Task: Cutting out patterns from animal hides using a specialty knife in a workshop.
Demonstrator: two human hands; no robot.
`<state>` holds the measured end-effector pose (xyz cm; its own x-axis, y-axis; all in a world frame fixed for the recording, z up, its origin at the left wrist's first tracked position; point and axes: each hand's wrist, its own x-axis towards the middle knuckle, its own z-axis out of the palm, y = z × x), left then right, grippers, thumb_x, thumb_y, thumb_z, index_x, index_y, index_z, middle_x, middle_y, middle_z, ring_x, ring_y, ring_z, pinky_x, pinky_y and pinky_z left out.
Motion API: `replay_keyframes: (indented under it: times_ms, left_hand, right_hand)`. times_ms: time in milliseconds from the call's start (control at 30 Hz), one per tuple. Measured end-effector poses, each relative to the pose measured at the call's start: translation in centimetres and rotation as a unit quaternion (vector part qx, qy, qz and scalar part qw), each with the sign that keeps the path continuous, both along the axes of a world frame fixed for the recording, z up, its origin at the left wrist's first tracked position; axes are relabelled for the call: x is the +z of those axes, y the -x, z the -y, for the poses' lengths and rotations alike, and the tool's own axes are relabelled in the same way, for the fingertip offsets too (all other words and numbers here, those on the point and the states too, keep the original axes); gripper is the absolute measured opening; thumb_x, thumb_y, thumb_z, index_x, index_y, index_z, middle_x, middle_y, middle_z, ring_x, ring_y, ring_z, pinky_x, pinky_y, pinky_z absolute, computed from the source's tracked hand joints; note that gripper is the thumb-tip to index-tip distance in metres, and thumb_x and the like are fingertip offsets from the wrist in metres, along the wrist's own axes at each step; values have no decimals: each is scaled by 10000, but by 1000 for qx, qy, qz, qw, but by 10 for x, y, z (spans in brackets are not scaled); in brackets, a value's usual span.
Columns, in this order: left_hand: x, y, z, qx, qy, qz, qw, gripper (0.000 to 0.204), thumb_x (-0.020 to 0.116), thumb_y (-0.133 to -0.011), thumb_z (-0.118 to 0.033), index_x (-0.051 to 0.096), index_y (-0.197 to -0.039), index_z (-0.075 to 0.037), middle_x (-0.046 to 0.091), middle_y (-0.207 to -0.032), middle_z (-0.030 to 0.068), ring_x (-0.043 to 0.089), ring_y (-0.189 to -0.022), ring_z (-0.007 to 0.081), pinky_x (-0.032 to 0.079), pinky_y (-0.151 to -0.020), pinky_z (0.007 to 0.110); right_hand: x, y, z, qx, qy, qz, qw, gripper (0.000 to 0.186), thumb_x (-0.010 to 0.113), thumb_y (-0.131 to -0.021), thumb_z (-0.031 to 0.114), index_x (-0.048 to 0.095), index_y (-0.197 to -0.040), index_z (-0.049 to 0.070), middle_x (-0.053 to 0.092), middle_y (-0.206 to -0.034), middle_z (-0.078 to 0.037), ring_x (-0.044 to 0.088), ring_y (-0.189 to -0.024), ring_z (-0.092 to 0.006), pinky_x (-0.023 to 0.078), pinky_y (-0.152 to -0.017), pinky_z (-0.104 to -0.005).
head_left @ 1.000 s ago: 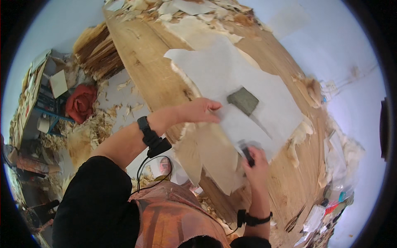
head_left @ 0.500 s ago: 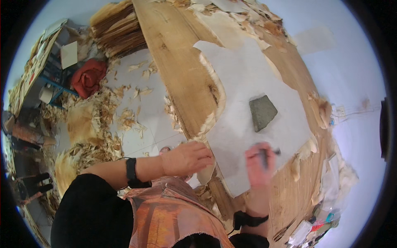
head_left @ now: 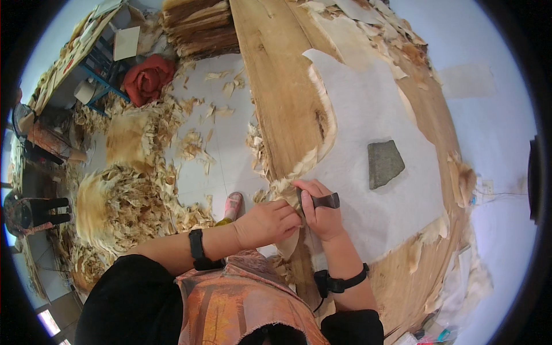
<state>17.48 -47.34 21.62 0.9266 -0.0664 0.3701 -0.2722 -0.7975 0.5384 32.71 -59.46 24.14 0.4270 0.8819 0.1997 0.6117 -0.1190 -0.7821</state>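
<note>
A pale hide (head_left: 368,98) lies flesh side up over the wooden table, fur showing along its rim. My right hand (head_left: 323,217) is closed around a short dark hand tool (head_left: 328,200) with a curved, flat end. It works low over the hide's left edge, by the table's side. Just left of it, my left hand (head_left: 267,223) has its fingers curled on the hide's border, near a hanging flap; its fingertips are partly hidden. A flat grey-green stone (head_left: 385,164) rests on the hide, to the right of both hands.
Left of the wooden table (head_left: 276,86), hide scraps (head_left: 192,144) litter the pale floor. Stacked hides (head_left: 198,26) stand at the back, near a red cloth bundle (head_left: 148,79) and a blue stand (head_left: 100,72). Other people (head_left: 37,214) are at the far left.
My right hand has swung left with the dark tool, from over the hide to its edge beside my left hand. The view has shifted left; the stone stays on the hide.
</note>
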Motion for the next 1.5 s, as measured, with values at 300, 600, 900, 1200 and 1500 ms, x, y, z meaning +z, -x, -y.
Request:
replay_keyframes:
  times_ms: [300, 600, 900, 1200, 1500]
  left_hand:
    - [15, -4, -3, 54, 151, -78, 984, 191, 739, -822, -130, 632, -974, -86, 632, -870, 85, 641, -831, 292, 532, -728, 365]
    - [3, -5, -13, 86, 594, -195, 776, 124, 602, -1018, -156, 617, -1065, -43, 645, -940, -7, 598, -845, 76, 490, -695, 262]
    - [12, 4, -30, -34, 603, -245, 758, 190, 583, -1034, -153, 618, -1168, -23, 643, -1008, -8, 546, -865, 37, 463, -760, 221]
    - [41, 2, -70, -78, 630, -242, 734, 157, 583, -1029, -120, 609, -1152, -26, 689, -1104, 28, 625, -956, 79, 512, -855, 272]
    - [74, -108, -198, -5, 836, -146, 529, 277, 535, -1063, -249, 570, -1277, -76, 638, -1253, 57, 626, -1150, 170, 516, -984, 326]
  right_hand:
    - [-4, -2, 3, -27, -10, -18, 999, 215, 508, -1006, 118, 669, -1136, 60, 664, -1007, -161, 645, -925, -390, 531, -821, -436]
    - [-4, 1, 23, -3, 8, 72, 997, 177, 548, -985, 127, 674, -1091, 63, 610, -1046, -150, 631, -934, -379, 517, -799, -466]
    - [2, -3, -7, -36, 28, 8, 999, 157, 585, -963, 128, 691, -1059, 64, 630, -931, -138, 653, -896, -372, 539, -759, -445]
    - [-1, -11, -38, -88, 41, 6, 995, 216, 572, -991, 189, 704, -1148, 123, 704, -1030, -156, 672, -954, -373, 552, -796, -441]
    - [-3, -7, -44, -132, 34, -78, 988, 306, 507, -1043, 203, 704, -1257, 108, 719, -1103, -222, 679, -1002, -413, 534, -861, -471]
